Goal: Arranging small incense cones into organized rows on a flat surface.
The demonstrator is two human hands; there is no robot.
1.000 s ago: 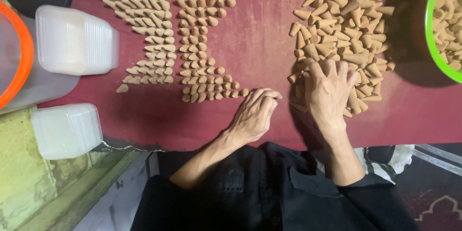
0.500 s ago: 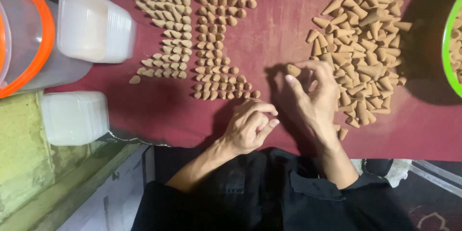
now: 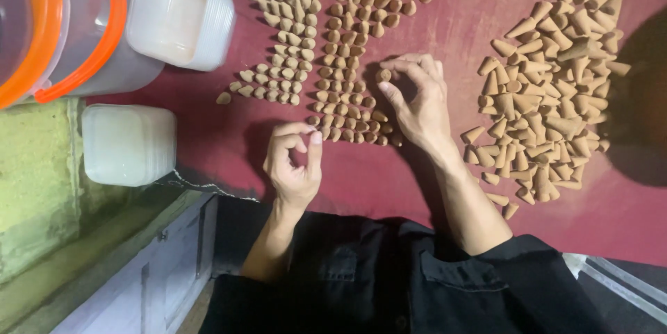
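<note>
Now the right hand [image 3: 417,101] hovers over the lower end of the arranged rows of cones [image 3: 351,63] on the dark red counter [image 3: 229,139], its fingertips [image 3: 386,66] pinched together on one small tan cone [image 3: 383,75] held just above the rows. The left hand [image 3: 295,160] sits nearer the body, just beside the bottom edge of those rows, its grip curled with thumb and forefinger nearly meeting; whether it holds a cone I cannot tell. To the right lies a loose heap of cones [image 3: 549,98], well apart from the neat rows. Two white lidded tubs [image 3: 177,14] [image 3: 128,143] and a clear bucket with an orange rim [image 3: 83,35] stand at the left. The cones look light, dry and stiff, probably crumbly at the tip, so a gentle pinch around the wider base seems the safest hold.
</note>
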